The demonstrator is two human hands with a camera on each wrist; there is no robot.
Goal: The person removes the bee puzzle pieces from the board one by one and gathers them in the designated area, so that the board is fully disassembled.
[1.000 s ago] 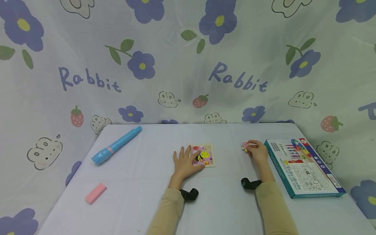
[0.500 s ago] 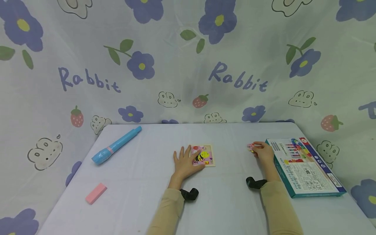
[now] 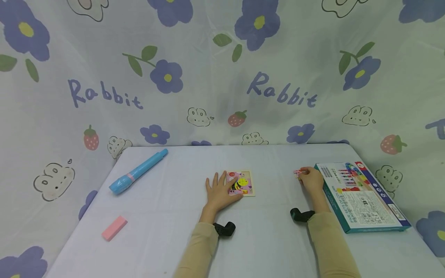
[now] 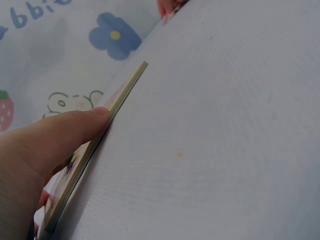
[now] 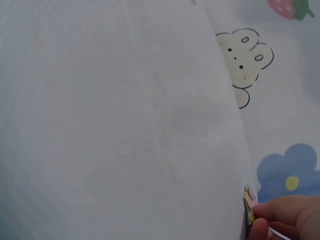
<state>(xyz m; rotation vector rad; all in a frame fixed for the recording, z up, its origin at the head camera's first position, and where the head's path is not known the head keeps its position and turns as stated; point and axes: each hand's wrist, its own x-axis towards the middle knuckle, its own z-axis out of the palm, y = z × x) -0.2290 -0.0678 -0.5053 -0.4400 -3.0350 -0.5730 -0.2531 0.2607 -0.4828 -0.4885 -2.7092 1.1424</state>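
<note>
A small square bee puzzle [image 3: 247, 185] in a pale wooden frame lies on the white table. My left hand [image 3: 219, 195] rests over its left side with the fingers spread; in the left wrist view, the thumb [image 4: 75, 131] presses on the near edge of the frame. To the right, beside a flat box, my right hand [image 3: 312, 180] pinches a small pink puzzle piece [image 3: 297, 173] between thumb and fingertips. The right wrist view shows that piece [image 5: 249, 202] edge-on, low at the table surface; whether it touches the table I cannot tell.
A flat teal-edged box [image 3: 363, 197] with printed text lies right of my right hand. At the far left is a light blue pen-shaped object [image 3: 139, 172], with a pink block [image 3: 114, 228] nearer. A patterned cloth [image 3: 208, 77] hangs behind the table.
My right hand has moved a little to the right with the puzzle piece, closer to the box, and has stayed nearly still since. The left hand has not moved on the puzzle.
</note>
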